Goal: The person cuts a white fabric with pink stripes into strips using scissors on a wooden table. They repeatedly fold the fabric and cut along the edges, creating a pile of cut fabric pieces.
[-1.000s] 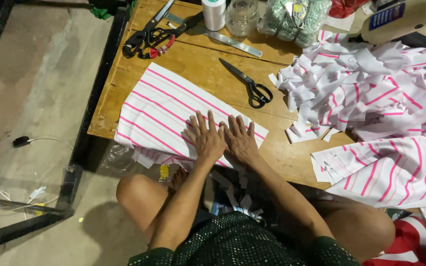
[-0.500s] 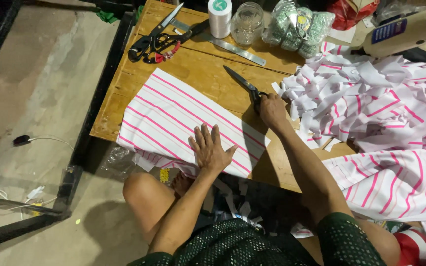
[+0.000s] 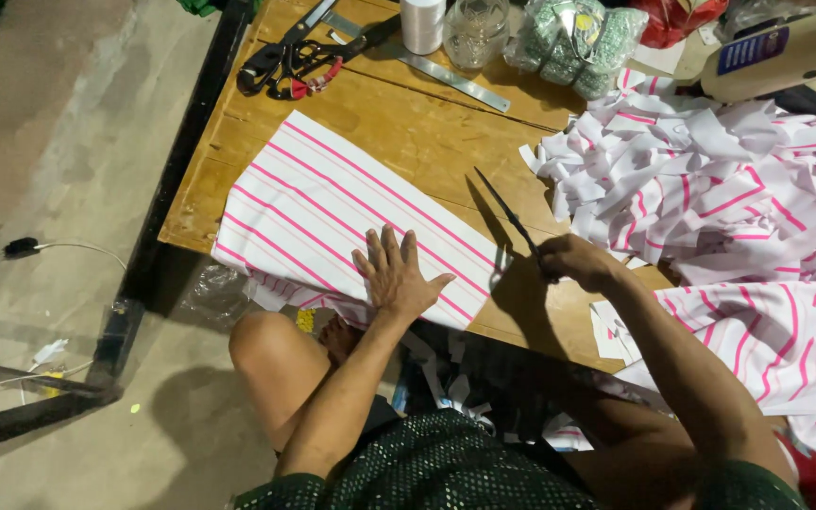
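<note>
Lifted now, scissors [image 3: 510, 215] sit gripped in right hand [image 3: 573, 262], seemingly closed; left hand [image 3: 397, 276] flat on striped fabric [image 3: 332, 212].

light: dim, warm, from above | shadows: hard — under arms | focus: sharp — slight grain

A low wooden table [image 3: 266, 142] of warm brown planks, with a seam running across its top, fills the upper middle of the view. Its left edge is bound by a dark metal frame bar [image 3: 158, 236] that runs down to a lower crossbar near the floor. Beyond that edge lies a bare grey concrete floor [image 3: 40, 123], stained and uneven. A thin white cable with a black plug [image 3: 23, 247] rests on it. Light falls from above, throwing soft shadows under the table's near edge.
</note>
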